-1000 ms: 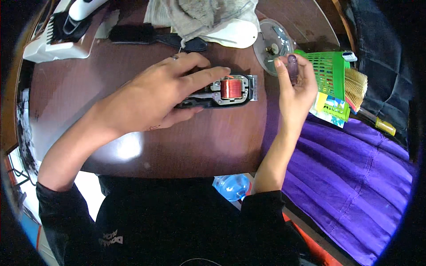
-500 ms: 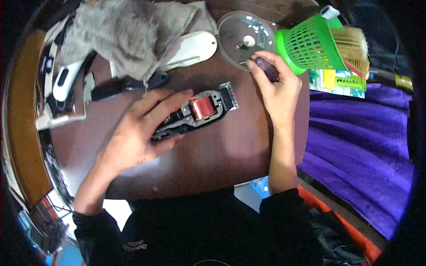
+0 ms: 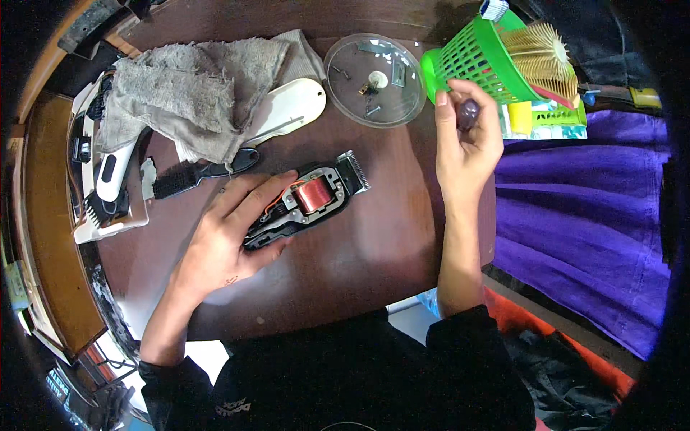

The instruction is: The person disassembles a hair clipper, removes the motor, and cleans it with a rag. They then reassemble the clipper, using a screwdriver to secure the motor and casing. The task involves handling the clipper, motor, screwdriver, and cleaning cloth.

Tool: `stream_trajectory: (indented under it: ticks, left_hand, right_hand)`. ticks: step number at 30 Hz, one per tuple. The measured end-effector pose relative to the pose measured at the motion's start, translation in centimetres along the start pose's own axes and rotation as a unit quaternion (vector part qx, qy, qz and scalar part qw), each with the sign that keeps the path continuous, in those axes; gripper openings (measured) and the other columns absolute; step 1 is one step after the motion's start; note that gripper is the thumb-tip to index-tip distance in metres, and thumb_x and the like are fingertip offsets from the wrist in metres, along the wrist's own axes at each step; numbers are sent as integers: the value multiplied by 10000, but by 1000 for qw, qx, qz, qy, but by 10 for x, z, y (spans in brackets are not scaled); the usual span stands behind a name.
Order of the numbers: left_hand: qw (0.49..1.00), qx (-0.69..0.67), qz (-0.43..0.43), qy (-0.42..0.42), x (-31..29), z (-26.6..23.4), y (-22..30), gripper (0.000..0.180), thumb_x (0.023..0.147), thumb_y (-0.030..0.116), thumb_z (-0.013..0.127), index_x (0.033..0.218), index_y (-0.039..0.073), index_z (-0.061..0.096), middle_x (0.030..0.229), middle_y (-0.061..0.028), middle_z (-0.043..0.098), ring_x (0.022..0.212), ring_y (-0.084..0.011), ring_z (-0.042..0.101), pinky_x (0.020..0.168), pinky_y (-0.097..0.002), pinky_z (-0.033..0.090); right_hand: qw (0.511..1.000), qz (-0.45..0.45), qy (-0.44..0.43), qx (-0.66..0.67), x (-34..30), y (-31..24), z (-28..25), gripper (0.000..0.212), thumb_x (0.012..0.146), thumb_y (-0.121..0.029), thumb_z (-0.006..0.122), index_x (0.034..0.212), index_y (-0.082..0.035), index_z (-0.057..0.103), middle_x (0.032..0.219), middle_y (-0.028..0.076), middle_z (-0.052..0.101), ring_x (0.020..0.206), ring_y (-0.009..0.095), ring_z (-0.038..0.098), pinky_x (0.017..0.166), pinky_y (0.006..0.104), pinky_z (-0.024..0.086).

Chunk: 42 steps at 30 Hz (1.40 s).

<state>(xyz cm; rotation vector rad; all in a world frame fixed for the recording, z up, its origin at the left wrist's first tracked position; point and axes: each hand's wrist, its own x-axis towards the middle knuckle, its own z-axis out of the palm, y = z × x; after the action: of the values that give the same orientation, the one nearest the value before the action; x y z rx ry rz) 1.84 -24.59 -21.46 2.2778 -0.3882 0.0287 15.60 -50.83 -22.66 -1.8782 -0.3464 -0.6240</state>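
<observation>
My left hand [image 3: 228, 237] is closed around the rear of a black hair clipper [image 3: 305, 205] lying on the table. The clipper's housing is off, baring a copper coil [image 3: 314, 195], orange wires and metal parts; its toothed blade points to the far right. My right hand [image 3: 471, 158] is raised beside the green basket, fingers curled around a dark purple screwdriver handle [image 3: 468, 113]. The rounded handle end shows; the shaft is hidden. To the left of that hand sits a clear round dish [image 3: 338, 100] with screws [image 3: 372, 110] and several small parts.
A grey towel [image 3: 180, 93] partly covers a long white piece [image 3: 291, 104]. Near it lie a black brush [image 3: 180, 179] and a white trimmer [image 3: 115, 172] on a pale tray [image 3: 133, 226]. The green basket [image 3: 471, 57] holds a bristly tan brush [image 3: 535, 54]. Purple cloth [image 3: 575, 215] hangs at right.
My right hand has moved away from the dish, to the right, with the purple handle turned in its fingers. My left hand still holds the clipper. The view has shifted a little.
</observation>
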Motion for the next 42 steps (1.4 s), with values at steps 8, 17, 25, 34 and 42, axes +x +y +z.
stream_trajectory:
  ticks: [8,17,25,34,42]
  left_hand:
    - [999,-35,-6,-13,-4,-1,-8,729,643,95,774,1325,51,520,1174,-169,580,1062,-342,584,926,-396,476]
    - [999,-31,42,3,-10,3,-19,761,649,120,758,1348,14,476,1192,-192,555,1098,-372,558,955,-410,463]
    - [997,-46,53,10,-12,5,-22,736,672,146,760,1343,21,482,1208,-196,550,1098,-378,553,951,-418,460]
    - [993,-49,92,49,-14,10,-27,687,690,142,755,1308,-13,497,1180,-202,563,1037,-379,584,928,-418,473]
    - [993,-45,96,48,-15,8,-27,678,702,145,758,1301,-25,488,1181,-206,559,1057,-383,578,944,-425,467]
  right_hand:
    - [917,147,-62,365,-3,-19,0,259,991,-208,516,1084,23,585,766,32,499,682,111,439,594,264,358]
    - [747,185,-190,609,-9,-93,19,383,941,-432,412,737,-110,378,582,-7,366,558,133,331,550,301,298]
    - [723,212,-283,593,-26,-95,49,384,934,-423,447,696,-131,372,534,-37,299,515,109,255,523,284,253]
    - [732,213,-280,584,-33,-106,64,456,926,-494,439,655,-139,346,501,-44,296,468,100,219,481,287,200]
    - [748,197,-297,560,-35,-109,66,474,925,-502,430,640,-138,326,486,-45,282,450,97,194,470,292,184]
